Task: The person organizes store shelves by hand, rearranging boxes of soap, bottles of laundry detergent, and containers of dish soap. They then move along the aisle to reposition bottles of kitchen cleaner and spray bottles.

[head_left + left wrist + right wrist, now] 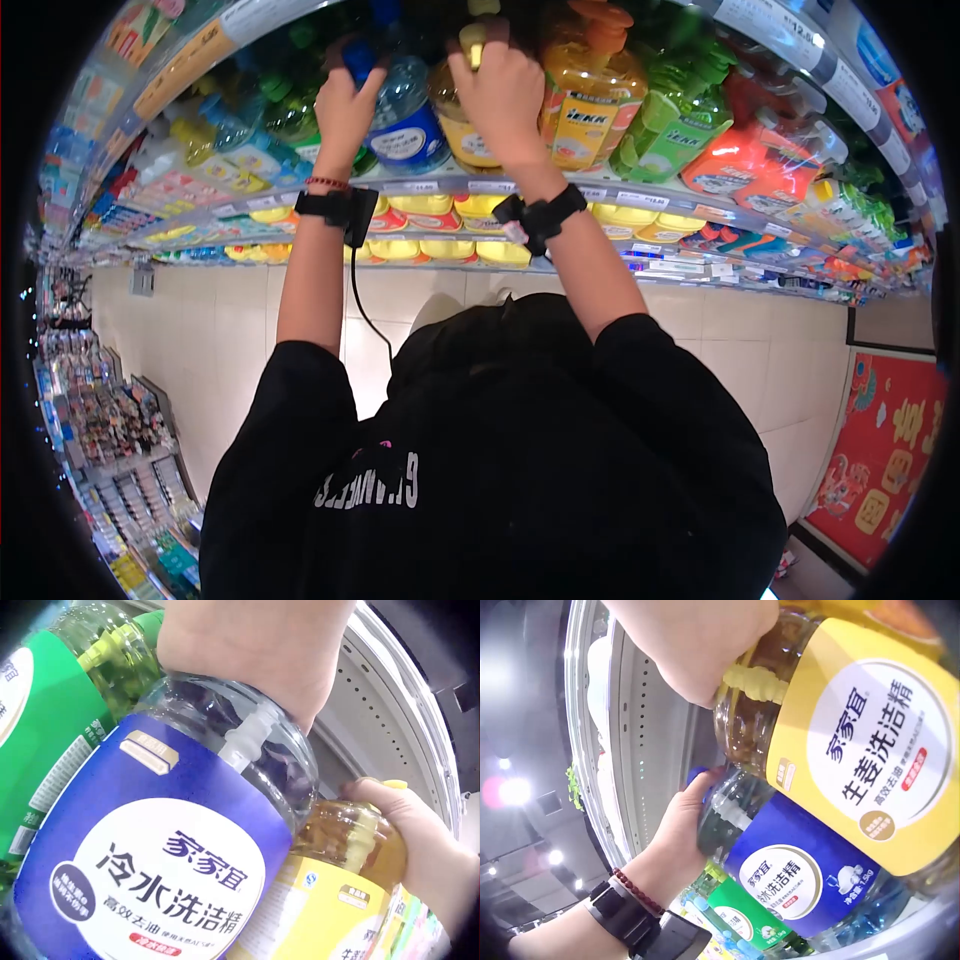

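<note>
In the head view my left hand (343, 112) grips the neck of a clear dish soap bottle (408, 140) with a blue label, just below its blue pump top (357, 60). My right hand (503, 98) holds the neck of the amber dish soap bottle (462, 130) beside it, which has a yellow label and a yellow pump top (474, 45). Both bottles stand side by side at the shelf front. The left wrist view shows the blue label (150, 847) facing out; most of the left fingers are hidden behind the bottle neck.
A green-labelled bottle (64, 735) stands left of the blue one. To the right are orange pump bottles (585, 100), green pump bottles (675, 115) and red ones (750, 155). The shelf edge (640, 192) carries price tags, with yellow-capped goods (420, 248) below. A perforated metal panel (641, 750) backs the shelf.
</note>
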The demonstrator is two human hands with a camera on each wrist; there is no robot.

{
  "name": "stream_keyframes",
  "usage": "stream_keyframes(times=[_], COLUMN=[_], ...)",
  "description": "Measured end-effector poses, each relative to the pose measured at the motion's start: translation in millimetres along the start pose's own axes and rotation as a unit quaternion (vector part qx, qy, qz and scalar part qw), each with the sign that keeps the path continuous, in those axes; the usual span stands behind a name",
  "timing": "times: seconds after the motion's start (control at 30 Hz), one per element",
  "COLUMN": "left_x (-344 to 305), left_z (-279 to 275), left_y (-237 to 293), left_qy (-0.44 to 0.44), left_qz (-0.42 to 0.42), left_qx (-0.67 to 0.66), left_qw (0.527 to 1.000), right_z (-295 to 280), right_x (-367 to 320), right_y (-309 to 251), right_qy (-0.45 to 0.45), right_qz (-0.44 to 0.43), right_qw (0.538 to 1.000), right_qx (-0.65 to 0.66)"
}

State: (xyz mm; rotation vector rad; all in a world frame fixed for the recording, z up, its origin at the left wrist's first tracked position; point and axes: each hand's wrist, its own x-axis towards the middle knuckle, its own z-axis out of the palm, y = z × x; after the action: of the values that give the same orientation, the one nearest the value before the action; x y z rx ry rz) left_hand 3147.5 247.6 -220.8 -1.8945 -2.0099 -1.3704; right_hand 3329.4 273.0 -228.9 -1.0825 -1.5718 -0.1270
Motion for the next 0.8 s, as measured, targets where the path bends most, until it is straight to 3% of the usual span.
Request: stream_keyframes(times=[0.03,0.13,0.23,0.33,0.4,0.43,0.47,0.5,0.53,0.57,0.6,0.63,0.77,0.8], left_x=[-3,-16,-35,-79,-131,-161,-202,-241,-284,-324,-363,-407,-520,-534], left_z=[-1,-10,-6,-39,-59,-67,-84,-96,-104,-120,-138,-152,-215,-229], left_y=[-1,1,-34,-23,-20,-32,-18,-7,-18,-7,5,6,58,75], left_qy=[0.004,-0.022,0.039,-0.027,-0.137,-0.163,-0.217,-0.217,-0.267,-0.321,-0.352,-0.370,-0.406,-0.424], left_qz=[0.021,0.048,0.168,0.206,0.006,0.048,-0.045,-0.032,-0.030,-0.099,-0.146,-0.168,-0.285,-0.353], left_qx=[0.000,-0.046,-0.015,0.006,-0.138,-0.080,-0.087,-0.064,-0.084,-0.076,-0.074,-0.117,-0.162,-0.180], left_qw=[1.000,0.998,0.985,0.978,0.981,0.982,0.971,0.974,0.959,0.939,0.921,0.906,0.853,0.815], right_z=[-2,-16,-24,-46,-63,-81,-111,-145,-166,-196,-226,-255,-348,-364], right_x=[2,1,-4,-19,-47,-61,-76,-95,-118,-139,-157,-169,-200,-204], right_y=[-2,-6,5,18,27,29,23,18,26,26,33,35,56,58], right_qy=[0.021,-0.080,-0.124,-0.120,-0.082,-0.076,-0.205,-0.330,-0.365,-0.462,-0.487,-0.552,-0.675,-0.689], right_qz=[-0.022,0.003,-0.029,-0.091,-0.142,-0.175,-0.078,0.018,-0.025,0.053,0.007,0.034,0.084,0.107], right_qw=[0.999,0.997,0.992,0.985,0.978,0.974,0.964,0.929,0.914,0.871,0.862,0.824,0.725,0.708], right_qx=[0.010,-0.011,0.010,0.089,0.127,0.123,0.148,0.167,0.175,0.156,0.140,0.121,0.104,0.116])
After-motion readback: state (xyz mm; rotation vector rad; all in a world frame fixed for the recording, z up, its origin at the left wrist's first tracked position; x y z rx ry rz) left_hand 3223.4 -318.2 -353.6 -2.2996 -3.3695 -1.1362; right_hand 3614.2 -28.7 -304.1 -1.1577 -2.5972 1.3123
